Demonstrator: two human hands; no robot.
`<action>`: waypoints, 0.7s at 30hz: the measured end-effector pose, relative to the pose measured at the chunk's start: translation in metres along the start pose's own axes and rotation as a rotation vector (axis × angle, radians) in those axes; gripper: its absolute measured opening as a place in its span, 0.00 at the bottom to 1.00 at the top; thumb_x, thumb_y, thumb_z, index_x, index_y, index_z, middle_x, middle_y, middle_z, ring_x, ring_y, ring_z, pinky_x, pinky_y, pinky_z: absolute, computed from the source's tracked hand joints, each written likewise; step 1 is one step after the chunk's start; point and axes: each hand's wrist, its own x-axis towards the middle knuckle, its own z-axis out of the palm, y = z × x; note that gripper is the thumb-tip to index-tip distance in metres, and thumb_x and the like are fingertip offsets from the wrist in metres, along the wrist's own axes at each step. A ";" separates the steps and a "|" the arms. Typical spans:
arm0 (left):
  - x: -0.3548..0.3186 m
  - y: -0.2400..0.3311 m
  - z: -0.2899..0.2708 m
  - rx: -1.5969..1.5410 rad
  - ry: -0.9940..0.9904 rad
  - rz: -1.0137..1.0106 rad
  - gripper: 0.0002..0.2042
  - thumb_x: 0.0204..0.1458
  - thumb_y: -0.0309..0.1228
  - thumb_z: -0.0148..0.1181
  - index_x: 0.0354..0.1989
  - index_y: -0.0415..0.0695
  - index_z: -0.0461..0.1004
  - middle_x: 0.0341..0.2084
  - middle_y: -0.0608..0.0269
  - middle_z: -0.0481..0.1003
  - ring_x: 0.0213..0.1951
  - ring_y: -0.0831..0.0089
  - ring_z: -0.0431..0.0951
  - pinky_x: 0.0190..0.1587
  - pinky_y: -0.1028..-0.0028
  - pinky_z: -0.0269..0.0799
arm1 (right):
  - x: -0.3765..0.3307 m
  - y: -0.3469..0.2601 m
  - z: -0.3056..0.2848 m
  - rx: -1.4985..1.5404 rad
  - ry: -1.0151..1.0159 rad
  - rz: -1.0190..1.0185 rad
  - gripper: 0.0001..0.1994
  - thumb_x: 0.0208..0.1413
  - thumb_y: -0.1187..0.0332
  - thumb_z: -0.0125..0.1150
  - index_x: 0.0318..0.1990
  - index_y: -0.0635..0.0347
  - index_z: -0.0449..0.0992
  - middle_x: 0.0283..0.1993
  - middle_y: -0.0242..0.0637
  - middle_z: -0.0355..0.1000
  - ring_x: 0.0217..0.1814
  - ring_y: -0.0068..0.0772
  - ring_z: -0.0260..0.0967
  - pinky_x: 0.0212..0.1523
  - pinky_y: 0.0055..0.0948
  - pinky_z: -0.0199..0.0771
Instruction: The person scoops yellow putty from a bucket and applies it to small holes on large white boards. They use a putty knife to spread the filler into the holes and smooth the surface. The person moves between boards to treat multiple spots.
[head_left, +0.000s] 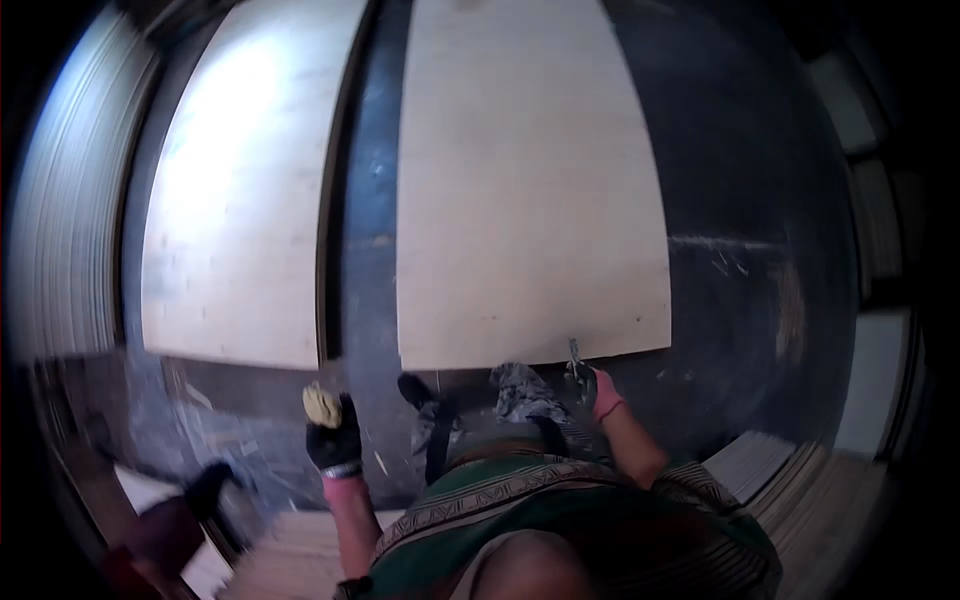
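Note:
My left hand [334,440], in a black glove with a pink cuff, is closed around a pale yellow lump of putty [321,405], left of my body. My right hand [588,385], gloved the same way, grips a narrow flat tool like a putty knife [574,352]. The tool points away from me, at the near edge of a pale plywood sheet [530,200]. Whether its tip touches the sheet I cannot tell. A few small dark marks show near that edge. My left hand is just off the near corner of a second plywood sheet [240,220].
A tall stack of sheets [80,200] stands at far left. More stacked boards [790,490] lie near right, others along the right wall. A dark gap separates the two sheets. Scraps litter the dark floor [740,300]. Another person's dark red clothing [165,530] shows at lower left.

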 end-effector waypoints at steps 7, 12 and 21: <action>-0.041 0.033 -0.005 -0.076 0.137 0.172 0.21 0.46 0.27 0.49 0.52 0.40 0.62 0.51 0.59 0.65 0.53 0.63 0.64 0.61 0.55 0.49 | 0.015 0.056 0.029 0.907 -0.176 0.692 0.09 0.52 0.66 0.52 0.37 0.60 0.71 0.32 0.35 0.69 0.33 0.27 0.68 0.36 0.24 0.71; -0.076 0.007 -0.004 -0.045 0.238 0.336 0.22 0.44 0.25 0.50 0.52 0.41 0.62 0.51 0.59 0.65 0.52 0.62 0.65 0.60 0.53 0.51 | 0.086 0.041 0.010 0.784 -0.264 0.643 0.11 0.51 0.65 0.53 0.39 0.60 0.69 0.33 0.36 0.70 0.33 0.28 0.69 0.36 0.27 0.73; -0.075 -0.007 0.004 -0.202 0.213 0.269 0.22 0.44 0.26 0.51 0.52 0.42 0.63 0.50 0.59 0.67 0.51 0.62 0.66 0.59 0.52 0.52 | 0.085 0.025 0.015 0.840 -0.159 0.572 0.11 0.51 0.66 0.52 0.39 0.62 0.69 0.33 0.37 0.69 0.35 0.29 0.69 0.35 0.27 0.73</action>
